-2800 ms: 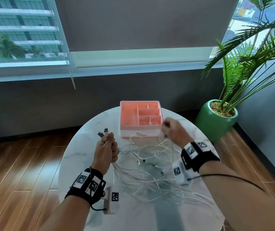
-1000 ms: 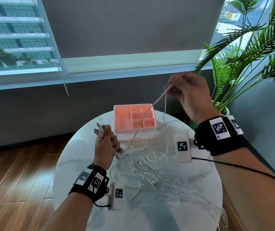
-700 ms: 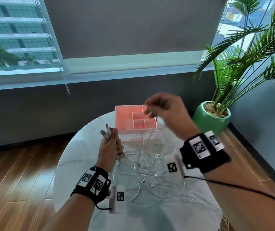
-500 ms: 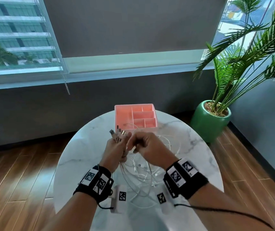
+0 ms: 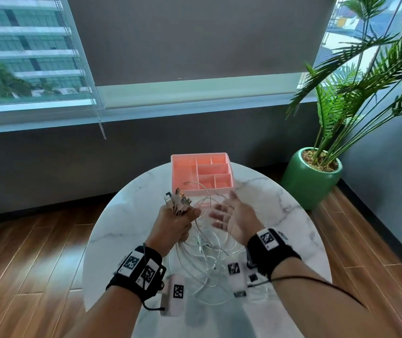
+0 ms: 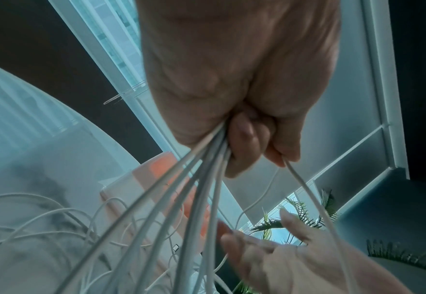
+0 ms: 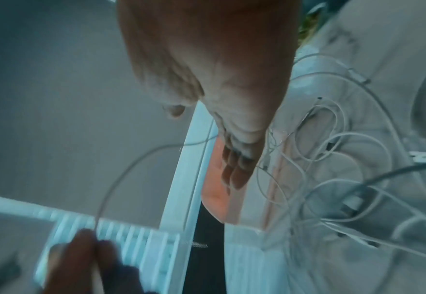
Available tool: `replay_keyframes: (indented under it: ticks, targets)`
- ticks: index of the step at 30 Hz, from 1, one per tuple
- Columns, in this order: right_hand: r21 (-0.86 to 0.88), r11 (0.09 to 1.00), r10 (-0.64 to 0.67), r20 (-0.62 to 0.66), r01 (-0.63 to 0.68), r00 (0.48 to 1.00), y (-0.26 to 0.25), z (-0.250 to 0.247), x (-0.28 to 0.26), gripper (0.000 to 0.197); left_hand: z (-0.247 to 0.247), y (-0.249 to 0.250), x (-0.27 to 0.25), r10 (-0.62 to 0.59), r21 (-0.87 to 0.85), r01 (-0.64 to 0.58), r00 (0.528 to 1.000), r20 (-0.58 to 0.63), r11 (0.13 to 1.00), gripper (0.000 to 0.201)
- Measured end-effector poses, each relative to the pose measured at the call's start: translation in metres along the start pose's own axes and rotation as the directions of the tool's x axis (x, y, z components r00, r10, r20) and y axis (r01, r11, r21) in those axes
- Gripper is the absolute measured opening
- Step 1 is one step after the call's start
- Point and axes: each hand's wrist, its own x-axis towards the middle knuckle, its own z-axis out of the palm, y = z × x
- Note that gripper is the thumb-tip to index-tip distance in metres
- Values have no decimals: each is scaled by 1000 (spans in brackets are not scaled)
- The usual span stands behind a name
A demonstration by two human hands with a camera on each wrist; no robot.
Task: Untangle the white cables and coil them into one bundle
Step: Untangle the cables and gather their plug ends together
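Still mostly a tangle: white cables [image 5: 204,252] heaped in loose overlapping loops on the round marble table [image 5: 126,230], strands rising from the heap into the left hand [image 5: 175,223]. Fisted tight round a sheaf of those strands, plug ends [image 5: 176,200] fanned out above the knuckles; from the left wrist view, several cords running straight down out of the curled fingers [image 6: 244,143], one more pinched apart at the thumb side. Right hand [image 5: 236,218] just beside it, fingers spread and relaxed, gripping nothing, though one thin loop [image 5: 202,198] arcs close past the fingertips, contact impossible to judge through the blur. Judged as the gathering step: ends collected in one fist, lengths not yet freed or coiled. Next move likely calls for picking out a single strand from the heap, drawing it clear without cinching the crossings, then feeding it to the fist before any winding starts. Just beyond the heap, a pink divided organizer tray [image 5: 182,172] near the far edge of the table, at least one cable draped across its near wall. Further out, wood plank floor [image 5: 36,252], a dark low wall under a wide window with a grey roller blind [image 5: 195,40] drawn most of the way down, and a palm in a green pot [image 5: 309,179] at the right corner.
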Motion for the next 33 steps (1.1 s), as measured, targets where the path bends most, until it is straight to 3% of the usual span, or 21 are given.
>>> replay_keyframes:
  ticks: [3,7,11,18,21,24,26,28,31,33]
  targets:
    - [270,961,-73,62,54,995,-41,-1,13,49,-2,-4,-2,-35,105,34,999,2,994,24]
    - [346,907,-228,-77,241,971,-102,10,7,31,-14,-16,-1,-137,104,155,977,-162,982,27]
    - [220,934,-275,-53,280,960,-135,3,-8,34,-31,-25,0,-181,1,192,929,-324,981,25]
    - [105,849,-524,45,518,851,-164,-10,-31,21,-37,-35,1,-203,-42,201,911,-360,979,19]
    - [40,824,-565,-25,565,825,-166,-24,-27,20,-30,-29,2,-184,-70,170,922,-341,983,23]
    - [-56,820,-568,-200,569,799,-162,-58,-19,22,-30,-22,4,-149,-99,122,930,-337,988,16]
    - [-173,840,-540,-355,514,763,-155,-92,-13,21,-31,-19,4,-137,-123,100,926,-351,987,15]
    - [-312,879,-476,-533,361,699,-144,-138,-6,20,-31,-17,4,-132,-169,76,927,-351,983,21]
    - [-475,877,-329,-707,-75,627,-120,-204,-3,34,-29,-16,7,-117,-256,28,933,-339,966,30]
    - [-529,765,-272,-783,-367,559,-102,-224,-6,47,-25,-14,10,-117,-290,16,935,-336,957,35]
